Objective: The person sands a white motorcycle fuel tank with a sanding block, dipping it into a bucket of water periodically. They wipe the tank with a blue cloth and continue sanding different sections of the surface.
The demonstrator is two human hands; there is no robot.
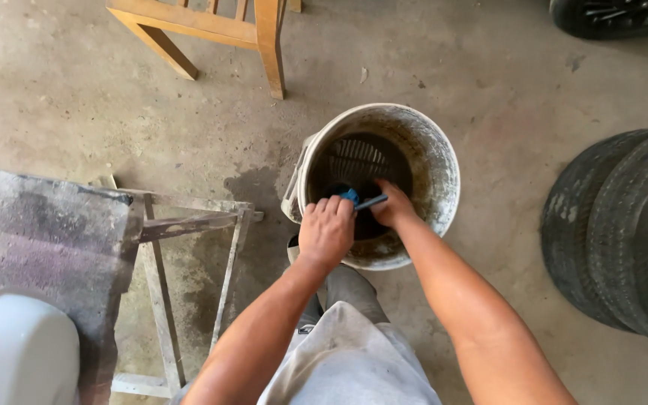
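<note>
A dirty white bucket (436, 161) stands on the concrete floor in front of me, with a dark slatted part (358, 159) inside it. My left hand (326, 231) is at the bucket's near rim, fingers closed around a blue-handled tool (351, 197). The tool's grey shaft (371, 202) runs across to my right hand (391, 208), which reaches down into the bucket and rests on the dark part. What the right hand's fingers hold is hidden inside the bucket.
Two worn tyres (616, 232) lean at the right. A metal frame stand (163, 262) with a dark grimy board (39, 240) sits at the left, a white rounded object (16, 352) below it. Wooden chair legs (264, 45) are at the top, another tyre (616, 15) top right.
</note>
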